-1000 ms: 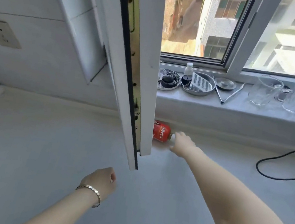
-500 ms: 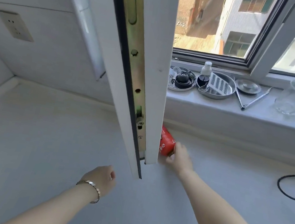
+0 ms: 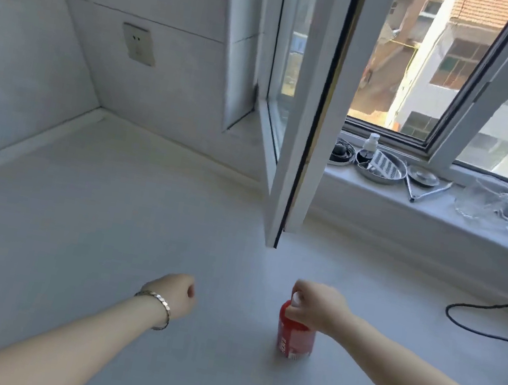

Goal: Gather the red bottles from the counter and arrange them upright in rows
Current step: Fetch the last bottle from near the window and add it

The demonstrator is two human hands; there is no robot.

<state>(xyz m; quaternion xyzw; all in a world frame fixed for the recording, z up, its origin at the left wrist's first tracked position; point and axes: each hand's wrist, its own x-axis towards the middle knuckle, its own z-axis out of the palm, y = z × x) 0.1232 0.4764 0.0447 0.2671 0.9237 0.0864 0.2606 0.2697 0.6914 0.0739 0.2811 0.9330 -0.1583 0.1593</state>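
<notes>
Red bottle stands upright on the grey counter, near the front and right of centre, white print on its label, pale cap at top. Right hand is closed over the bottle's top, fingers wrapped round the cap and shoulder; the body below the hand is clear to see. Base looks to rest on the counter, though contact is hard to confirm. Left hand hovers over the counter to the left, well apart from the bottle, curled into a loose fist and holding nothing; a metal bracelet circles that wrist. Behind the bottle, an open window sash swings in over the counter, its lower corner hanging just above the surface. On the sill to the right of the sash: a round metal dish with a slotted insert, a small pump bottle at its left edge, a dark round piece, a small metal lid, tongs, and clear glassware further right, blurred. A black cord loops across the counter at far right. A wall socket sits on the tiled wall at left
</notes>
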